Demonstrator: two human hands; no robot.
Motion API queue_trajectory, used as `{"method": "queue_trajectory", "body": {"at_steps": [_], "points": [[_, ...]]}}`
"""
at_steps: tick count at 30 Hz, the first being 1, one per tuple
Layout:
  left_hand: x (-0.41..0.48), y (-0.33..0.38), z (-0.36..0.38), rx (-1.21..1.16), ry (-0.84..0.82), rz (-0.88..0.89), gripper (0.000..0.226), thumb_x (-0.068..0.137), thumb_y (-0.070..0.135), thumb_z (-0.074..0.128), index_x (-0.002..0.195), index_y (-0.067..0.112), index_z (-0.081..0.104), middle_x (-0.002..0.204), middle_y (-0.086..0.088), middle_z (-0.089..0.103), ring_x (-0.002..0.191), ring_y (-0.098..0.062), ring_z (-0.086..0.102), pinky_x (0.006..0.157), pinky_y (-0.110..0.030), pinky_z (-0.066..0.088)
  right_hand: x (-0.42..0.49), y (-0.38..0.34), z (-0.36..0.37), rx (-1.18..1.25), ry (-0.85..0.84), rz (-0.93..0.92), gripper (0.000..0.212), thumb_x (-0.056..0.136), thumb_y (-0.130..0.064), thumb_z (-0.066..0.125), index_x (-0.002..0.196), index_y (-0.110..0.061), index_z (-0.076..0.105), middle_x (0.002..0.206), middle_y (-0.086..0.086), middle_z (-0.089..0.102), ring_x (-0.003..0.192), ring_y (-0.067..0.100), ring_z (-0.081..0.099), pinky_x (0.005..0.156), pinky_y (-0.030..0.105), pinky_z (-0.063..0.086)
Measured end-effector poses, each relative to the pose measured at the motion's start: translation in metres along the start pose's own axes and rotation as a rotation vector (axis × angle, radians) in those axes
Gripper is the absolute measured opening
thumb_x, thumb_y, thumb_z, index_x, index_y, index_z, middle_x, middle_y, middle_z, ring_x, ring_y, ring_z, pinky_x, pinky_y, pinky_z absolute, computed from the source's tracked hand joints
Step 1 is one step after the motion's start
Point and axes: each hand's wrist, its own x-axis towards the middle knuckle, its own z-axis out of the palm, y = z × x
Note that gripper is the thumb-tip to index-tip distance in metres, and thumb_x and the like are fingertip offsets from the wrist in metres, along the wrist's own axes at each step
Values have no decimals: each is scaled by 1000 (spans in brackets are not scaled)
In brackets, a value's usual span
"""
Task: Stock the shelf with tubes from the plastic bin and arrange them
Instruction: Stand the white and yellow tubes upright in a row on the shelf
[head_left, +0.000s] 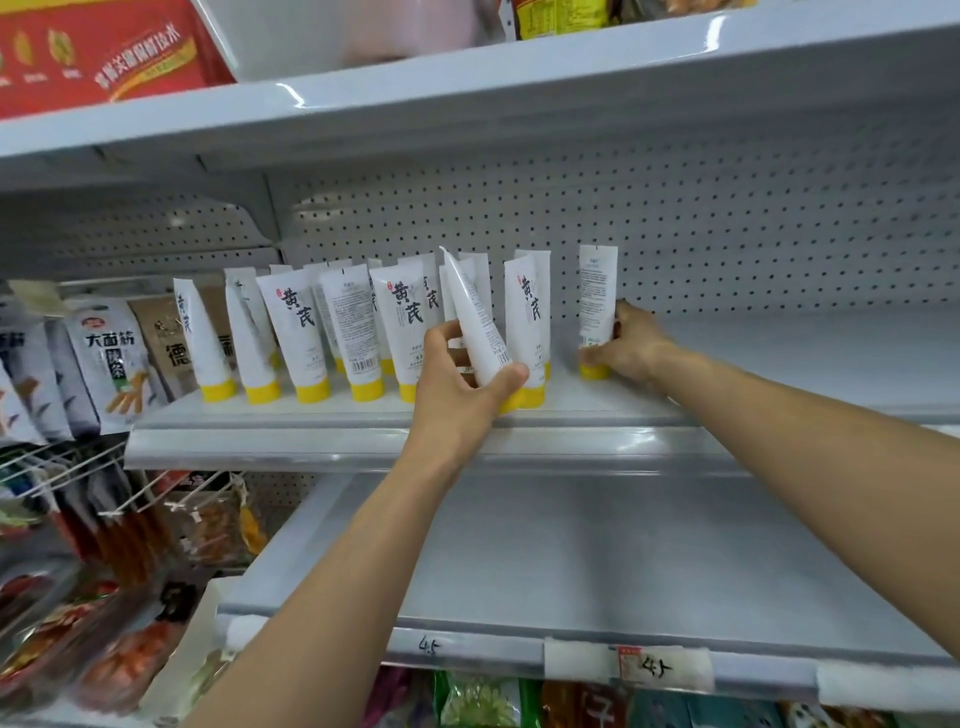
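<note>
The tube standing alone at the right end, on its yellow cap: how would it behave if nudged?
Probably tips easily: the lone tube stands tall on a small yellow cap, apart from the row, with only the right hand steadying it. Likely light, since the left hand holds a tilted tube of the same kind with its fingers alone.

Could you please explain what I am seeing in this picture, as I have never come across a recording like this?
There is no machine: a person wears one wide-angle camera on the head, looking forward and down, so you see what the wearer sees. The white shelf carries a row of white tubes with yellow caps, standing cap down. The left hand grips one tilted tube near the row's right end. The right hand holds an upright tube set apart to the right. Snack packets are at left.
</note>
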Motion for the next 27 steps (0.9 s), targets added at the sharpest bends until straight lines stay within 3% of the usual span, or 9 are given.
{"method": "queue_trajectory", "body": {"at_steps": [10,15,17,19,22,24,27], "points": [[3,-5,3,-38,1,-9,59,79,22,78,121,32,37,106,13,57,100,-13,63,75,-20,52,11,5,7,57,-43,26,61,77,-4,74,130,-10,45,125,9,59,112,25,58,85,28,46],[-2,-2,3,-40,20,-10,63,76,24,80,122,30,39,109,6,59,93,-11,64,76,-24,55,4,8,0,5,28,168,69,80,-23,75,134,-8,35,124,8,50,107,24,52,86,35,46],[-5,-1,4,-19,35,-1,68,71,26,84,123,28,39,108,5,58,91,-11,65,74,-23,55,-3,9,-5,6,144,150,55,83,-24,70,127,-8,40,118,7,50,111,27,51,88,38,47],[-7,2,7,3,59,16,74,66,26,87,123,26,40,106,5,58,90,-10,64,73,-21,54,-17,3,-10,119,194,37,34,87,-23,66,112,-10,48,95,1,52,92,22,55,71,30,46],[-11,6,15,45,80,48,79,60,26,90,122,23,41,100,7,57,85,-4,62,71,-19,53,-50,-14,-14,288,-33,-143,22,90,-33,64,93,-11,60,78,2,62,66,15,57,55,23,40],[-13,10,21,76,79,79,78,59,27,91,118,25,40,94,9,56,80,-1,61,68,-16,51,-69,-27,-15,297,-229,-219,28,88,-42,62,84,-15,63,76,3,65,66,12,60,57,27,43],[-16,13,31,119,85,120,75,59,29,91,114,25,39,88,12,57,71,6,60,63,-13,49,-82,-38,-13,349,-345,-206,36,80,-48,69,88,-13,65,74,0,66,66,12,59,65,32,47]]}}
